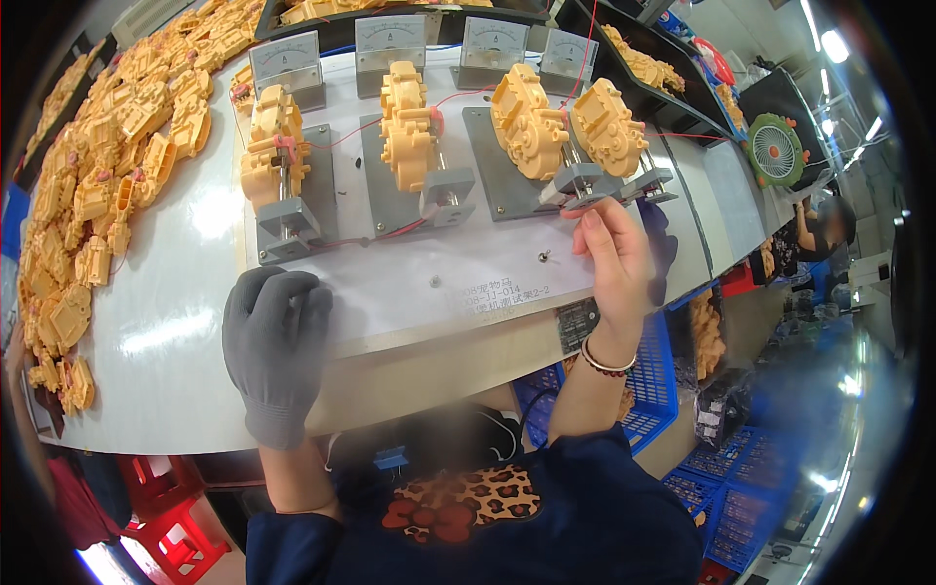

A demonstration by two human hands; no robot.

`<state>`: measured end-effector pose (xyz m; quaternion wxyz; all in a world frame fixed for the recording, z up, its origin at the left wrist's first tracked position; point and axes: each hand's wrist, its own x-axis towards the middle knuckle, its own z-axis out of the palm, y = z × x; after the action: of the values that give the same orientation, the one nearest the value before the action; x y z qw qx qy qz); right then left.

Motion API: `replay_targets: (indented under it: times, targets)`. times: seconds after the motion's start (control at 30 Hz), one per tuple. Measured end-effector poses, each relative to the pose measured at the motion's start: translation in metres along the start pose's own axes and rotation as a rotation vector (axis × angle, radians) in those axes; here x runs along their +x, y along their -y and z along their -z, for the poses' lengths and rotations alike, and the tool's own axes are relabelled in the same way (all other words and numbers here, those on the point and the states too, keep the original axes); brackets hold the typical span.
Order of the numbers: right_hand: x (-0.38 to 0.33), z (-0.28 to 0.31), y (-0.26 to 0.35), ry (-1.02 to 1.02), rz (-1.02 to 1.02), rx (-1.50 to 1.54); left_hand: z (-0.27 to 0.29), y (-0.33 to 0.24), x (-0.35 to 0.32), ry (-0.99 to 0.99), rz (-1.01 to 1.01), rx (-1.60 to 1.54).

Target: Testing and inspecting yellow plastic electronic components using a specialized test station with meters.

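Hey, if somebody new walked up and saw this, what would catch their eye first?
Probably the big heap of yellow-orange plastic housings along the left side of the table. Next, four similar housings in a row on grey metal stands near the middle, with four dial meters behind them. The hands differ too: the left hand wears a grey glove, while the right hand is bare.

A plain grey glove (273,366) covers the left hand (278,322) down to the wrist; the right hand (616,273) is bare, with a slim bracelet (606,367) of dark and pale beads. Navy top (604,526), sleeves (595,453) ending on the forearms, its front bearing a leopard-spotted patch (509,492) with a red bow (444,525) at left
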<state>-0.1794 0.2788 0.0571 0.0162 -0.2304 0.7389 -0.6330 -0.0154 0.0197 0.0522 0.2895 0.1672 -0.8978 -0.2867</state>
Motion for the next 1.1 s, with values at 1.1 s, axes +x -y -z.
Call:
replay_targets:
  times: [1.1]
  targets:
    - [0.0049,-0.0056,-0.0006,-0.042,-0.008,0.034,-0.0001,-0.0006,-0.0007,0.003,0.011,0.004]
